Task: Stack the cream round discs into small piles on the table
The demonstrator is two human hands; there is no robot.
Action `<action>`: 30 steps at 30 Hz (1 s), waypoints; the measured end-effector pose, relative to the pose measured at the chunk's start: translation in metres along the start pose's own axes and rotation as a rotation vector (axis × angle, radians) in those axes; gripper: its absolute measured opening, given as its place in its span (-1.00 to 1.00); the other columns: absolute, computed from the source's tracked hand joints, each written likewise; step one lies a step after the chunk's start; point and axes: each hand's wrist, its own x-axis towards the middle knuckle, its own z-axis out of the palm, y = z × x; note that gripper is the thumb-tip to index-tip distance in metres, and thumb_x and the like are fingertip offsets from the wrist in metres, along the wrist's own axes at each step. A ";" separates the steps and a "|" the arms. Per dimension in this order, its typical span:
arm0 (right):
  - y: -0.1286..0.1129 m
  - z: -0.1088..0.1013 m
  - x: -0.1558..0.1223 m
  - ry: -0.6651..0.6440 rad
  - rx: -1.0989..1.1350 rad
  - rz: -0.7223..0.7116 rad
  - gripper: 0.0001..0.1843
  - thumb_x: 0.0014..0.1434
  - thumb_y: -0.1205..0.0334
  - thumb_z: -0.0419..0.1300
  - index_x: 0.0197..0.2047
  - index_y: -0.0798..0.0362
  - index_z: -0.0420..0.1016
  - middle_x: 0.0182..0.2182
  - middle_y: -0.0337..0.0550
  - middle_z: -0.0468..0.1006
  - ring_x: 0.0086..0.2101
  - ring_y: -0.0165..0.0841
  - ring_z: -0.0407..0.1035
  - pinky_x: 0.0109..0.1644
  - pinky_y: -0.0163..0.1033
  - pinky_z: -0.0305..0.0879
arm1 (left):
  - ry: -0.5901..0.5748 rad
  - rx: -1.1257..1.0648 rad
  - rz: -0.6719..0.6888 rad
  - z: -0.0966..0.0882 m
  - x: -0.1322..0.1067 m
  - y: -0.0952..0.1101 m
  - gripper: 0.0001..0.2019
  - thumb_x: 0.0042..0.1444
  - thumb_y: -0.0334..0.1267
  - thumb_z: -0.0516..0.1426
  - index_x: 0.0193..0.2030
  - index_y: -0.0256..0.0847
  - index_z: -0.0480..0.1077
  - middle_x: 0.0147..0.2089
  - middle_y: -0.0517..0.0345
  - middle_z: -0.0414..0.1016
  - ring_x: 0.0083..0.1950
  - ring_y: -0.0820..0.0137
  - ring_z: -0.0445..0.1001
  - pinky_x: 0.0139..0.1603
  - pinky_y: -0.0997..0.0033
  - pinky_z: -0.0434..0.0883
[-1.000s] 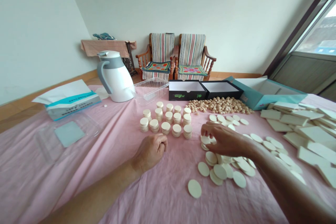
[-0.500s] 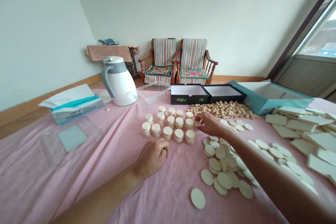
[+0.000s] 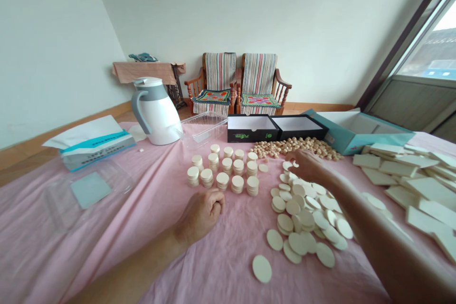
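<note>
My left hand [image 3: 203, 211] rests on the pink cloth as a closed fist, nothing showing in it. Just beyond it stand several short stacks of round pale wooden discs [image 3: 223, 178] in rows. A single disc [image 3: 263, 168] lies flat to the right of the stacks. My right hand [image 3: 307, 165] is over the far end of a loose heap of discs [image 3: 306, 218], its fingers pointing down and left. A small disc [image 3: 286, 166] lies at its fingertips; whether the fingers grip one is hidden. Small wooden balls [image 3: 295, 145] are piled just behind that hand.
Rectangular pale boards [image 3: 427, 190] lie heaped at the right. Black boxes [image 3: 252, 135] and a blue box [image 3: 370, 141] line the back. On the left are a white jug [image 3: 162, 118], a tissue pack [image 3: 96, 147] and clear plastic trays [image 3: 121, 178].
My right hand has let go of a disc beside the stacks and moved right, over the loose discs. The left fist keeps its place. The view has shifted slightly.
</note>
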 end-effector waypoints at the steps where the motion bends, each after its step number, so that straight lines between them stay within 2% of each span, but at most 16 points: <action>1: 0.000 0.003 0.001 0.003 -0.015 -0.003 -0.66 -0.04 0.32 0.12 -0.14 0.11 0.48 -0.21 -0.01 0.54 -0.20 -0.24 0.38 -0.19 -0.26 0.18 | 0.001 0.001 0.000 0.000 0.000 0.000 -0.77 -0.09 -0.56 -0.10 -0.59 -0.24 0.26 -0.52 0.22 0.35 -0.44 0.48 0.32 -0.36 0.50 0.17; 3: -0.001 0.009 0.003 -0.005 -0.025 -0.007 -0.64 -0.03 0.31 0.11 -0.11 0.12 0.47 -0.20 0.01 0.52 -0.18 -0.22 0.37 -0.18 -0.25 0.18 | 0.002 -0.002 -0.003 0.000 0.000 0.000 -0.77 -0.09 -0.56 -0.10 -0.59 -0.24 0.26 -0.52 0.22 0.35 -0.44 0.48 0.32 -0.37 0.50 0.17; 10: -0.004 0.017 0.005 0.029 -0.024 -0.006 -0.80 -0.04 0.38 0.08 -0.31 0.14 0.45 -0.33 -0.03 0.48 -0.30 -0.29 0.33 -0.26 -0.28 0.14 | 0.002 -0.019 -0.002 -0.001 0.000 0.001 -0.76 -0.09 -0.56 -0.10 -0.59 -0.24 0.28 -0.53 0.22 0.36 -0.45 0.48 0.32 -0.37 0.49 0.17; 15: -0.031 0.020 0.007 0.226 0.133 -0.156 -0.84 0.04 0.34 0.05 -0.31 0.11 0.42 -0.35 -0.09 0.43 -0.33 -0.36 0.28 -0.23 -0.30 0.15 | -0.002 -0.011 -0.002 0.000 0.000 0.001 -0.76 -0.09 -0.56 -0.10 -0.59 -0.24 0.28 -0.53 0.22 0.36 -0.45 0.48 0.32 -0.37 0.50 0.17; 21: -0.056 0.030 0.007 0.241 0.209 -0.237 -0.85 0.09 0.30 0.06 -0.28 0.10 0.42 -0.32 -0.09 0.42 -0.30 -0.35 0.28 -0.21 -0.29 0.16 | 0.004 -0.005 0.009 0.000 0.000 0.001 -0.76 -0.09 -0.57 -0.10 -0.59 -0.24 0.28 -0.53 0.22 0.36 -0.45 0.48 0.32 -0.38 0.50 0.17; 26: -0.050 0.024 0.008 0.272 0.220 -0.185 -0.76 0.12 0.25 0.05 -0.18 0.11 0.45 -0.29 -0.08 0.46 -0.30 -0.36 0.32 -0.21 -0.30 0.17 | -0.003 -0.009 0.003 0.000 0.000 0.001 -0.76 -0.08 -0.57 -0.10 -0.58 -0.24 0.28 -0.53 0.22 0.36 -0.45 0.48 0.32 -0.37 0.50 0.17; 30: -0.028 0.003 0.009 0.291 0.160 -0.057 -0.76 0.11 0.30 -0.01 -0.26 0.07 0.47 -0.37 -0.13 0.51 -0.36 -0.36 0.35 -0.28 -0.32 0.15 | -0.005 -0.016 0.005 -0.001 0.000 0.000 -0.76 -0.08 -0.56 -0.10 -0.58 -0.24 0.27 -0.52 0.22 0.36 -0.45 0.48 0.31 -0.37 0.50 0.17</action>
